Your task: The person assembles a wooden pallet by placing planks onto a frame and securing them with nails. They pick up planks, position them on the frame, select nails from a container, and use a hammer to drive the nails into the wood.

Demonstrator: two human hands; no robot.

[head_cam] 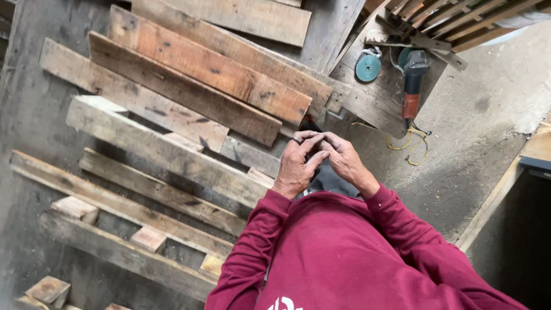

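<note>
Meeting before the chest, the left hand [297, 169] and right hand [344, 161] pinched together over a small dark ring-like object [296, 139] at the fingertips; too small to identify. It looked light and stiff, best nipped by its edges, above weathered grey-brown wooden planks [172, 86].

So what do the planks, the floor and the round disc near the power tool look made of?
Planks: rough, weathered wood, unfinished, with grain and dark stains. Floor: looks like bare concrete, grey and dusty. Disc: teal, flat; probably an abrasive grinding disc, material unclear.
</note>
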